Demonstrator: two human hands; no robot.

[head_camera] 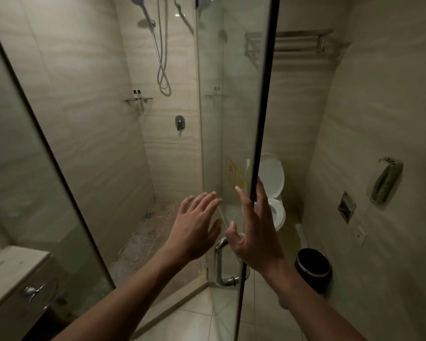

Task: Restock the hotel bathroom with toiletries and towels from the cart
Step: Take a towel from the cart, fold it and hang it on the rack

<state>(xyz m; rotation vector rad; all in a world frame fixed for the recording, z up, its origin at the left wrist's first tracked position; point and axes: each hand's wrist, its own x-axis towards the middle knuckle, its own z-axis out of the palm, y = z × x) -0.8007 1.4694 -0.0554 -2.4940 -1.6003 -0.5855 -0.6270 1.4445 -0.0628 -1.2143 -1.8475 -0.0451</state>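
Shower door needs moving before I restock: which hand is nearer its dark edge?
Right. The right hand rests open against the door edge; the left hand hovers open to the left of the edge, not touching it.

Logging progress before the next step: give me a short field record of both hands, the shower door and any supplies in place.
glass door: stands open, edge toward the camera
left hand: open, fingers spread, holding nothing
right hand: open, at the glass door's edge; contact unclear
door handle: just below the right hand
bottles: two small ones upright on the shower shelf
towel rack: high on the wall above the toilet
bin: black, on the floor beside the toilet
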